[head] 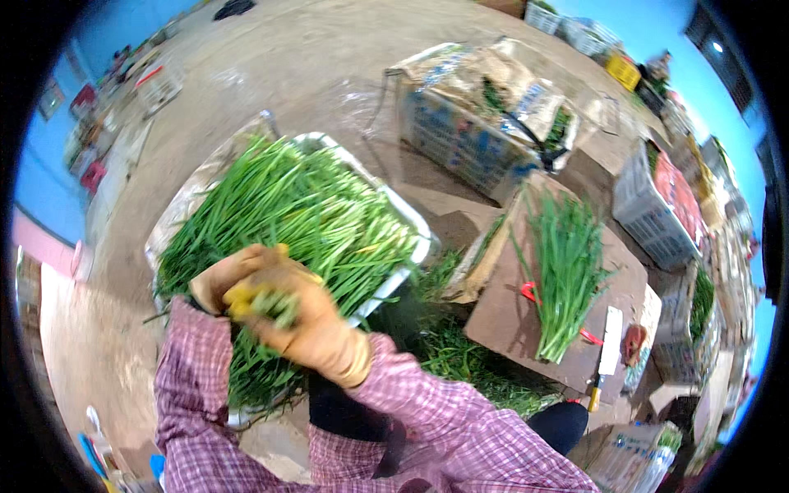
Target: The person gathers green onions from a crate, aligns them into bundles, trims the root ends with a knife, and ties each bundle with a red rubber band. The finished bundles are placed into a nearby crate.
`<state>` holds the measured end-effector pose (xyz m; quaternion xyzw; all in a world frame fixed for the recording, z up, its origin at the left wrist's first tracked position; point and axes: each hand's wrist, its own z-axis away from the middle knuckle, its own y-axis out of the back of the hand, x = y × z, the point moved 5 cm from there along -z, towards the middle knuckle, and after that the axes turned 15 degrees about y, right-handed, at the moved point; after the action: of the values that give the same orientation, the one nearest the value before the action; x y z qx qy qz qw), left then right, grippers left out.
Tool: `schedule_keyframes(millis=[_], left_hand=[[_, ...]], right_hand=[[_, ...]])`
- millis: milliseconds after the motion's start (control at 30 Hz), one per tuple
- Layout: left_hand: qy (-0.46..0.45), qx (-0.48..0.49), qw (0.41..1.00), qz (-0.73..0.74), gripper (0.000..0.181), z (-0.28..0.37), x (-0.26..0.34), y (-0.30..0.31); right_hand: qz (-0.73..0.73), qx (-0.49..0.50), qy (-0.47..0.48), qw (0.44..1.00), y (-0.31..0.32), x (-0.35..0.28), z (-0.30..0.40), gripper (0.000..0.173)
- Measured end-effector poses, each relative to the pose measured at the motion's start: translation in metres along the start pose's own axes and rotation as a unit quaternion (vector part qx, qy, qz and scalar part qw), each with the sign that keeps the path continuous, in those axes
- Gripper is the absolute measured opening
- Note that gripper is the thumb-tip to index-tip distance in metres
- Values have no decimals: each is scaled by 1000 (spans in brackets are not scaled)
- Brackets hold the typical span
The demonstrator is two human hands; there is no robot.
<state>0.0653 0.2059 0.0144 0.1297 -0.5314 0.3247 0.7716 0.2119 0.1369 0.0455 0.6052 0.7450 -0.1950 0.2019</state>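
Note:
Both my hands wear tan rubber gloves and meet over the near left part of a white plastic crate [419, 225] heaped with long chives [296, 197]. My right hand [320, 330] is closed around a small blurred clump of pale green stalks [277, 308], yellowish at one side. My left hand [225, 274] is bent in beside it, and its fingers are mostly hidden behind the right. To the right, a bunch of chives [564, 271] lies on a brown board [499, 314] across red ties [590, 336]. A knife [607, 348] with a broad blade lies near its edge.
Loose green trimmings [474, 363] litter the ground between crate and board. Beyond stands a large covered crate [468, 135] with a dark strap. More filled crates [653, 209] line the right side. A plastic-wrapped bundle [635, 453] sits near my right knee [558, 425].

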Motion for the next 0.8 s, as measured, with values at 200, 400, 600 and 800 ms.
schedule_keyframes(millis=[200, 400, 600, 800], left_hand=[[232, 197, 872, -383, 51, 25, -70, 106], [137, 310, 859, -384, 44, 55, -50, 139], [-138, 209, 947, -199, 102, 39, 140, -46], [94, -150, 981, 82, 97, -26, 110, -235]], right_hand=[[-202, 203, -62, 956, 95, -59, -77, 23], [88, 266, 92, 956, 169, -115, -116, 26], [-114, 214, -69, 968, 113, -135, -87, 33], [-224, 199, -97, 949, 104, -161, -1, 30]])
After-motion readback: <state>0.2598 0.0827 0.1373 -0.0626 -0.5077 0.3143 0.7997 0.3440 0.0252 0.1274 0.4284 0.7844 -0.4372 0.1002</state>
